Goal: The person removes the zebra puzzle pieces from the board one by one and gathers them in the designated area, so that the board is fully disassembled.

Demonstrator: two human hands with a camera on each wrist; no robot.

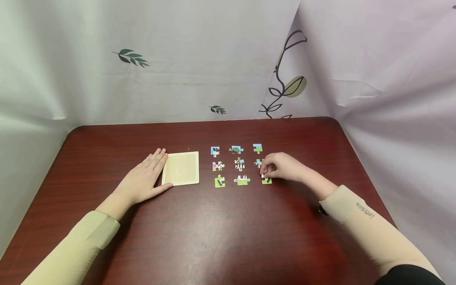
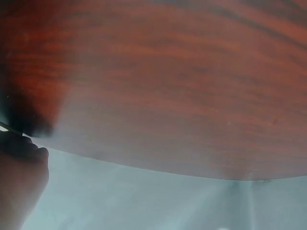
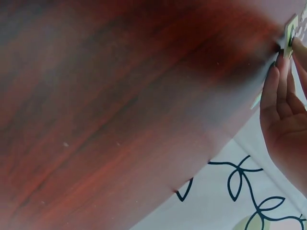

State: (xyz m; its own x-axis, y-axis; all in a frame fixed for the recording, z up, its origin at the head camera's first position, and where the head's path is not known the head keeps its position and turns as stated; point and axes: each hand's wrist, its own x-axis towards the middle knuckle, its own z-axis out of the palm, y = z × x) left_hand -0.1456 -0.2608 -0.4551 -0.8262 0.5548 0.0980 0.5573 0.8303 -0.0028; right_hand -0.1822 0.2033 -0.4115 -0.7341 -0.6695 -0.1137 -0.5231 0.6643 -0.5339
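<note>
My left hand (image 1: 140, 181) lies flat with straight fingers against the left side of a square wooden puzzle tray (image 1: 181, 183); its thumb touches the lower left corner. To the right of the tray, jigsaw pieces (image 1: 242, 181) with animal pictures are laid out in three spaced rows. My right hand (image 1: 286, 167) pinches the lower right jigsaw piece (image 1: 266, 181), green with black and white, between thumb and fingers. In the right wrist view this piece (image 3: 289, 36) stands tilted at the fingertips. The left wrist view catches only part of the left hand (image 2: 21, 177).
Everything lies on a dark red wooden table (image 1: 199, 237) with rounded far corners. White curtains (image 1: 199, 59) with leaf prints hang behind it and at both sides. Above the held piece, another jigsaw piece (image 1: 258, 162) is partly covered by the right fingers.
</note>
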